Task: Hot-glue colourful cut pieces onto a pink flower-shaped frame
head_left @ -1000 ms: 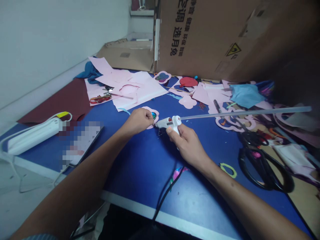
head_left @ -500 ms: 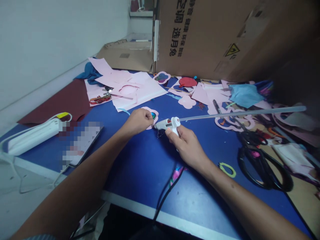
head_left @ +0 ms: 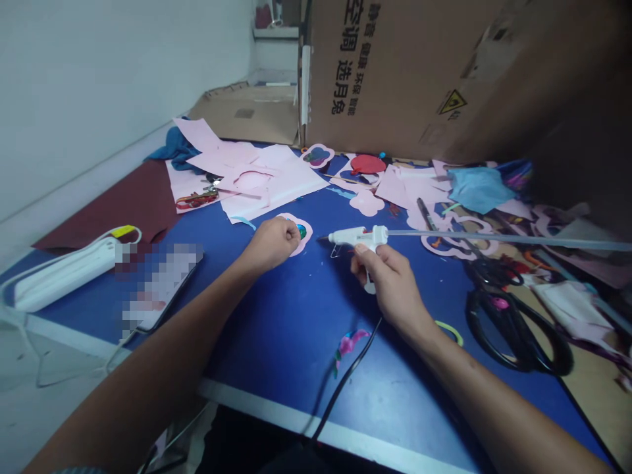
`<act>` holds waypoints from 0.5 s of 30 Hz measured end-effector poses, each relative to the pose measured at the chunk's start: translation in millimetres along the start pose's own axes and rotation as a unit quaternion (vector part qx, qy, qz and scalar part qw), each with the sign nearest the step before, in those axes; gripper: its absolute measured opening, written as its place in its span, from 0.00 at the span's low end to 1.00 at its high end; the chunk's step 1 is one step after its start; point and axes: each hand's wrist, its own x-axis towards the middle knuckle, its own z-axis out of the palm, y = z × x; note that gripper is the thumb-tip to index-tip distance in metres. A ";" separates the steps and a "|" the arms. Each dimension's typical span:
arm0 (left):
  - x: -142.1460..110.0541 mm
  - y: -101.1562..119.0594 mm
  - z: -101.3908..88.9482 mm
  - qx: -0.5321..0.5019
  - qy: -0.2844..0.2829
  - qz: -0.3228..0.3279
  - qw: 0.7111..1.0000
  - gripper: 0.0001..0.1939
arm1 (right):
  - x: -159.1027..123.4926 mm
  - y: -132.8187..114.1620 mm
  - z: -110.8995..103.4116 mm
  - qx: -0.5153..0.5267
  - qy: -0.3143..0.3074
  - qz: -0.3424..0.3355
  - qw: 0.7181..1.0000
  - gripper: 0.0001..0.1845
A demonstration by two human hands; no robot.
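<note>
My right hand (head_left: 392, 283) is closed around the handle of a white hot glue gun (head_left: 356, 237), whose nozzle points left and whose long clear glue stick (head_left: 494, 237) juts out to the right. The nozzle now hangs a short way right of a pink flower-shaped paper cutout (head_left: 300, 232) with a shiny blue-green piece on it. My left hand (head_left: 273, 242) is curled, its fingertips pressing on that cutout on the blue table (head_left: 276, 316). The gun's black cord (head_left: 345, 378) trails off the near edge.
Pink paper sheets (head_left: 257, 174) and scraps litter the far side. Large black scissors (head_left: 513, 326) lie at the right, a yellow-green ring (head_left: 451, 330) beside my wrist. A white power strip (head_left: 64, 273) sits at the left. A big cardboard box (head_left: 424, 72) stands behind.
My right hand has pulled the glue gun to the right, away from the pink cutout, and levelled it. My left hand has stayed on the cutout.
</note>
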 end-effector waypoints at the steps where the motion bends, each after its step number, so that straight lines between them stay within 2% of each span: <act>1: 0.0 -0.9 0.8 0.001 0.001 0.000 1.000 0.05 | 0.0 0.1 0.3 0.002 0.002 0.000 1.000 0.26; 15: -5.3 -4.3 5.0 0.016 0.029 0.047 0.998 0.13 | 2.5 4.1 -2.1 0.044 0.014 0.017 0.999 0.25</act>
